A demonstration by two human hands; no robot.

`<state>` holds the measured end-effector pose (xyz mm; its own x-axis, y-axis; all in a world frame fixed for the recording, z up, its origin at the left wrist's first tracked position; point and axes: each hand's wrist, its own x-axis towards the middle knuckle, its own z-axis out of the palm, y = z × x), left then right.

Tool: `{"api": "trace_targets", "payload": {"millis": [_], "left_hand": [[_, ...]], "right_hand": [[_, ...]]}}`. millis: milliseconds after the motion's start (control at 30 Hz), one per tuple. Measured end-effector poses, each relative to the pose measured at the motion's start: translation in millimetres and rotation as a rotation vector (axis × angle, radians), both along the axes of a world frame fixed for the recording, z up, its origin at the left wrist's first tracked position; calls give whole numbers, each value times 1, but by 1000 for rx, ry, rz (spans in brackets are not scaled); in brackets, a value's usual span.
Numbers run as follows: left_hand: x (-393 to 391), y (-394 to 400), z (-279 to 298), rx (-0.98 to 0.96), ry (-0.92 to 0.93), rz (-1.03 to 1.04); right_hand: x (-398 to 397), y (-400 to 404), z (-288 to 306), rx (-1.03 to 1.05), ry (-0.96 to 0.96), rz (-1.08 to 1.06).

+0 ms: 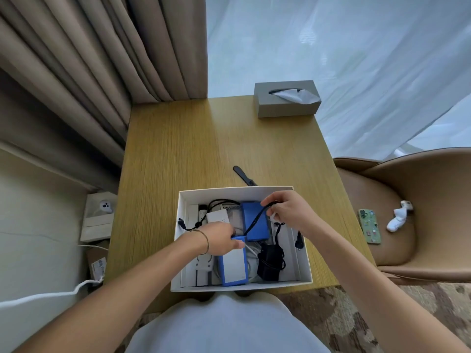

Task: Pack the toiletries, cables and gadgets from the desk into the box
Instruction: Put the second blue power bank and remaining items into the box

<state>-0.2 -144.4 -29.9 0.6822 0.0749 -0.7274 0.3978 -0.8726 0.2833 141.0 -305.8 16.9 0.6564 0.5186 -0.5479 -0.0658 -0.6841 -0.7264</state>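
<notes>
A white open box [304, 261] sits at the near edge of the wooden desk [193, 149]. Inside lie a blue pack [256, 221], a second blue pack with a white face [234, 267], a black adapter [270, 262], white items and cables. My left hand [220, 238] grips the top end of the white-faced blue pack. Over the box's right half, my right hand [285, 212] pinches a black cable [254, 220] that runs down across the first blue pack. A black comb [243, 175] lies on the desk just behind the box.
A grey tissue box [286, 99] stands at the desk's far right corner. Right of the desk, a tan chair [407, 212] holds a green phone [370, 226] and a white sock [398, 219]. Curtains hang at the left and back. White cables and small boxes lie on the floor left.
</notes>
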Motion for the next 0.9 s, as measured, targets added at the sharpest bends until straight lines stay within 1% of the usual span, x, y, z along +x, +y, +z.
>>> {"api": "trace_targets", "payload": {"millis": [67, 133, 233, 333, 433, 567, 667, 767, 833, 900], "left_hand": [[2, -4, 0, 20, 15, -12], [2, -7, 1, 32, 13, -14], [-1, -12, 1, 68, -30, -1], [-8, -18, -3, 179, -140, -13], [-17, -25, -6, 271, -282, -55], [-26, -20, 6, 286, -425, -57], [-31, -4, 23, 267, -693, 44], [-27, 27, 32, 329, -957, 158], [-21, 53, 32, 384, -998, 224], [-14, 75, 28, 383, -950, 304]], "right_hand": [[-3, -2, -8, -60, -110, 79], [-6, -2, -14, -128, -229, 210], [-10, -1, -20, -236, -364, 362], [-17, -4, -25, -300, -491, 472], [-23, -6, -24, -296, -574, 533], [-22, -3, -14, -172, -597, 473], [-14, 8, 0, -81, -596, 379], [2, 27, 10, -31, -581, 305], [15, 45, 11, -47, -578, 273], [28, 64, 9, -90, -561, 244]]}}
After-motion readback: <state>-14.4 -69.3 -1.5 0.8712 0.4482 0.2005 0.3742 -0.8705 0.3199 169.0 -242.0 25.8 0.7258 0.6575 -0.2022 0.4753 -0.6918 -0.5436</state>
